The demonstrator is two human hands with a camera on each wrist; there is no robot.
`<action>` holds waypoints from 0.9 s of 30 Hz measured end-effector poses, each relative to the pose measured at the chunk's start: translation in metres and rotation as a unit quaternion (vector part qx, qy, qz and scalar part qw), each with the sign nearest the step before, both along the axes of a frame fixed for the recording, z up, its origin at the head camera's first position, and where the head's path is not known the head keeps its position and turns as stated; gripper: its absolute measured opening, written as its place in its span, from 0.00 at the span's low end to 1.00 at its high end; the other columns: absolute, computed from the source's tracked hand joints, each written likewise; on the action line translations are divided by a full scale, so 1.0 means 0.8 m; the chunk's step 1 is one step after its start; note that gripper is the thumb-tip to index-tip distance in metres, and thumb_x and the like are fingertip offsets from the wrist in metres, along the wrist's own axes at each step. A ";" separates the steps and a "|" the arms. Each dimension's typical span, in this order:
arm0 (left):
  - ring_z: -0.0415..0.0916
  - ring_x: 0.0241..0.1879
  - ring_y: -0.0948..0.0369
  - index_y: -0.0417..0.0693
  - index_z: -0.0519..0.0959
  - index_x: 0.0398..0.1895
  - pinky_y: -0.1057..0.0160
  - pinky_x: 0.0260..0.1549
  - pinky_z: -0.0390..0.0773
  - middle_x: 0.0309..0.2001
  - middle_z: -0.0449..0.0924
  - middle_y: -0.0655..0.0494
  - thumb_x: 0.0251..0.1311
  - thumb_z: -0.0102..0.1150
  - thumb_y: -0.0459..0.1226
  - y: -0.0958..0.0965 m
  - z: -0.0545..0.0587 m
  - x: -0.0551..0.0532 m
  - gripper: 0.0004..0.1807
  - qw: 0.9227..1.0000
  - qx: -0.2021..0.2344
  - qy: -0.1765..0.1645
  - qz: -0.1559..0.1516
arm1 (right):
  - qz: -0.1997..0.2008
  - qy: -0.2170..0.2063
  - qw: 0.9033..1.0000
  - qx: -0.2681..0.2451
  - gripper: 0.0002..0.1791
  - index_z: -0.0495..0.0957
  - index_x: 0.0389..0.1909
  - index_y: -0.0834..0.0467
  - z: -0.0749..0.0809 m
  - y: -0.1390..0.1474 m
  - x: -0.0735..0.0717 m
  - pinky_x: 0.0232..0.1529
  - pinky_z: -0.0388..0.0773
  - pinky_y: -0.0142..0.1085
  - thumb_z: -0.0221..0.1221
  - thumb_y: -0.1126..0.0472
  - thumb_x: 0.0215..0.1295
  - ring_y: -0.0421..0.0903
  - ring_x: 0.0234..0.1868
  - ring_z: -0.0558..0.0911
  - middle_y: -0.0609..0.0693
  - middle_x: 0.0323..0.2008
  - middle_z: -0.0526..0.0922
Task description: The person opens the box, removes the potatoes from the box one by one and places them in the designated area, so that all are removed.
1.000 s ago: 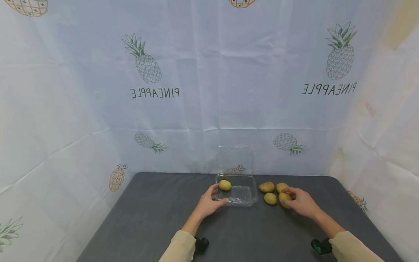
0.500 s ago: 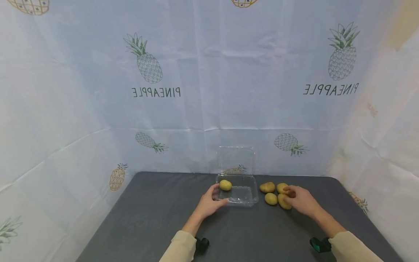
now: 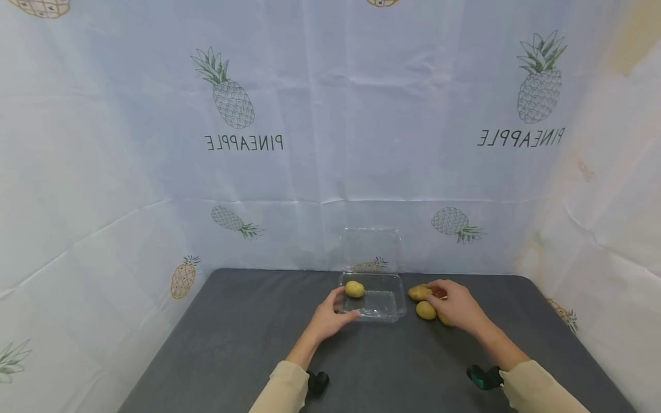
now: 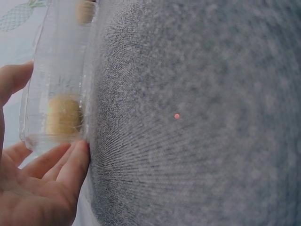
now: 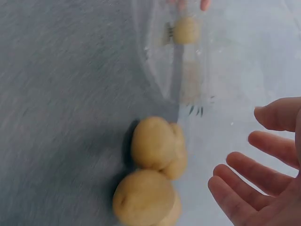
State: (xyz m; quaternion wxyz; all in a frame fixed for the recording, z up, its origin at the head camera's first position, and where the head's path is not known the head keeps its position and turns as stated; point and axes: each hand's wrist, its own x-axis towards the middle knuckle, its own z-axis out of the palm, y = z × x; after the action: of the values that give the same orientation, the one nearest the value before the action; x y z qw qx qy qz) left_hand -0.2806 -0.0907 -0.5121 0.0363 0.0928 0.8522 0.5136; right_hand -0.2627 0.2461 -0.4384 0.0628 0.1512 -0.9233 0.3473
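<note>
A clear plastic box (image 3: 381, 315) with its hinged lid (image 3: 372, 244) raised stands at the back of the dark table. One yellow potato (image 3: 354, 289) lies in its left end. My left hand (image 3: 326, 316) holds the box's near left corner, thumb along the front rim and fingers against the side wall, as the left wrist view shows too. My right hand (image 3: 458, 307) hovers with spread fingers over several potatoes (image 5: 153, 142) right of the box, and partly hides them in the head view. Nothing lies between its fingertips (image 5: 219, 170) in the right wrist view.
A pale cloth (image 3: 330, 115) printed with pineapples hangs behind the table and down both sides. Dark grey fabric covers the tabletop (image 3: 248, 344). Dark wrist-worn devices (image 3: 318, 383) sit at both cuffs.
My right hand has left the near right potato and shifted leftward over the group. The left hand and the box have stayed in place.
</note>
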 end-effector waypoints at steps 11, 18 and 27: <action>0.73 0.64 0.41 0.46 0.61 0.77 0.42 0.55 0.78 0.69 0.69 0.35 0.62 0.70 0.49 0.000 0.004 -0.003 0.45 1.000 0.001 0.002 -0.005 | -0.006 -0.008 0.999 -0.043 0.19 0.80 0.58 0.63 0.010 -0.043 -0.011 0.50 0.80 0.54 0.60 0.56 0.74 0.58 0.51 0.82 0.59 0.52 0.83; 0.72 0.65 0.42 0.48 0.60 0.78 0.43 0.55 0.78 0.69 0.68 0.36 0.63 0.70 0.50 0.002 -0.001 -0.003 0.45 1.000 0.005 -0.005 -0.009 | -0.002 -0.001 0.998 -0.058 0.19 0.80 0.58 0.64 0.009 -0.071 -0.017 0.50 0.81 0.52 0.61 0.56 0.74 0.56 0.50 0.83 0.57 0.50 0.84; 0.73 0.63 0.41 0.47 0.61 0.78 0.42 0.54 0.78 0.68 0.69 0.35 0.62 0.70 0.50 0.004 -0.001 -0.004 0.45 1.000 0.005 0.002 0.002 | -0.009 -0.011 0.998 -0.058 0.19 0.80 0.59 0.63 0.004 -0.100 -0.032 0.50 0.81 0.52 0.61 0.55 0.74 0.56 0.51 0.83 0.56 0.50 0.84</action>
State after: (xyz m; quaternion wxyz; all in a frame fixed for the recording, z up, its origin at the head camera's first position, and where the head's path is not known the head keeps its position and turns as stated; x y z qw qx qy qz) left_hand -0.2840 -0.0875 -0.5126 0.0331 0.0927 0.8496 0.5181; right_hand -0.2881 0.1657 -0.4353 0.0647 0.1347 -0.9035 0.4016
